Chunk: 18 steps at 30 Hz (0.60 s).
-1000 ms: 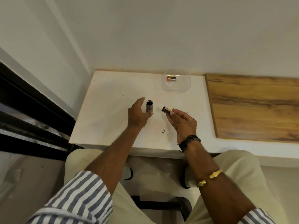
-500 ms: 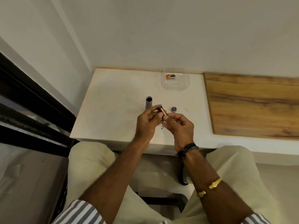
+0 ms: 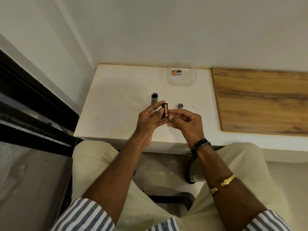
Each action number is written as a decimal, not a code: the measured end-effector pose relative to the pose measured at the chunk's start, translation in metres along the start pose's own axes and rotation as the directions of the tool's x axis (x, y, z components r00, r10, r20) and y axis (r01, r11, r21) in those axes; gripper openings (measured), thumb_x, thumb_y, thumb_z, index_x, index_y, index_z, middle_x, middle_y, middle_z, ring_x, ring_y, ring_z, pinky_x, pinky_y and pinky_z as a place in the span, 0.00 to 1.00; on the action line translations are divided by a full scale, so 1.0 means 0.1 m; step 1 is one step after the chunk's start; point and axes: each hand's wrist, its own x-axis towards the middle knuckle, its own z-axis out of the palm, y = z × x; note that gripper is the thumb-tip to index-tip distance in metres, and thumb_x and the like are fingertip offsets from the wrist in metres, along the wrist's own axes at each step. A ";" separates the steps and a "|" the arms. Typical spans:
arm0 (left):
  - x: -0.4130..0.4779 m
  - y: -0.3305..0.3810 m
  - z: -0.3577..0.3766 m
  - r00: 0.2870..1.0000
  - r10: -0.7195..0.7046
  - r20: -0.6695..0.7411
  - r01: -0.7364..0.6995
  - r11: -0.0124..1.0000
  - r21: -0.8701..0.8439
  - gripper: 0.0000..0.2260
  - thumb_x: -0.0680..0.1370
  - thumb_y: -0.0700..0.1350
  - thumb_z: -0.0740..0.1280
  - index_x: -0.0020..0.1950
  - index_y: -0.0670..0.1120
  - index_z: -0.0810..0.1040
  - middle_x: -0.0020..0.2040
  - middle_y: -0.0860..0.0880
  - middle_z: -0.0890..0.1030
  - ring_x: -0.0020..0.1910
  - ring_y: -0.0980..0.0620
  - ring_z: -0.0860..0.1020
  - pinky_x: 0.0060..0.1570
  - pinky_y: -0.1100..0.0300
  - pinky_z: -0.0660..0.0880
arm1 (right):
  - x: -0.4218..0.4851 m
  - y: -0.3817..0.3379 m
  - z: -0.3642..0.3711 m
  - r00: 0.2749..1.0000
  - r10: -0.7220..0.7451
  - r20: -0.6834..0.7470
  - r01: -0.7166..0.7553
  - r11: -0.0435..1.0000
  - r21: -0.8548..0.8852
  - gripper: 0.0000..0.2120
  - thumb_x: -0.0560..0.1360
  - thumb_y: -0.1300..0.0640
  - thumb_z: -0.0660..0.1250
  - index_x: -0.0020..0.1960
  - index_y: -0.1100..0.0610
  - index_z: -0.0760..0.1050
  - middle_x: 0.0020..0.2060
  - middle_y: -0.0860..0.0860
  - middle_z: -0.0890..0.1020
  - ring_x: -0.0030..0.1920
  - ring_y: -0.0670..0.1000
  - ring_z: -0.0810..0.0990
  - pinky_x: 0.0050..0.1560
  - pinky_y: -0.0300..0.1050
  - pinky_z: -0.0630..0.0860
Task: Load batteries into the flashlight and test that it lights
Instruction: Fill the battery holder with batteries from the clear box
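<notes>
Grey flashlight tube (image 3: 154,99), blue-white striped sleeves (image 3: 86,215).

Our left hand (image 3: 148,119) and right hand (image 3: 186,122) meet in front of us, forearms angled inward. Left thumb and fingers pinch a small holder (image 3: 165,111) upright; right fingertips (image 3: 172,112) touch its other side. Both wrists are raised, palms facing each other.

Blue-striped sleeves (image 3: 86,215), beige trousers (image 3: 93,157), black wristband (image 3: 200,145), gold bangle (image 3: 223,183)
</notes>
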 end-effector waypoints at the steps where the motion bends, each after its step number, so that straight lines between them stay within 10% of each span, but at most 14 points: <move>1: 0.00 0.00 -0.01 1.000 -0.005 0.006 0.005 1.000 0.011 0.14 0.81 0.44 0.68 0.67 0.46 0.80 0.59 0.41 0.84 0.55 0.42 0.85 0.52 0.52 0.83 | 0.00 0.01 0.00 1.000 -0.010 0.001 0.010 0.999 -0.044 0.10 0.75 0.68 0.72 0.56 0.62 0.84 0.47 0.57 0.88 0.48 0.57 0.88 0.49 0.51 0.85; 18: 0.05 0.02 -0.12 0.990 -0.122 0.068 0.108 0.977 0.186 0.14 0.80 0.42 0.70 0.64 0.43 0.82 0.53 0.38 0.85 0.50 0.44 0.86 0.46 0.54 0.84 | 0.02 -0.01 -0.11 0.943 -0.261 0.206 0.329 0.649 -0.685 0.09 0.75 0.55 0.75 0.54 0.56 0.86 0.42 0.50 0.88 0.37 0.42 0.83 0.46 0.35 0.81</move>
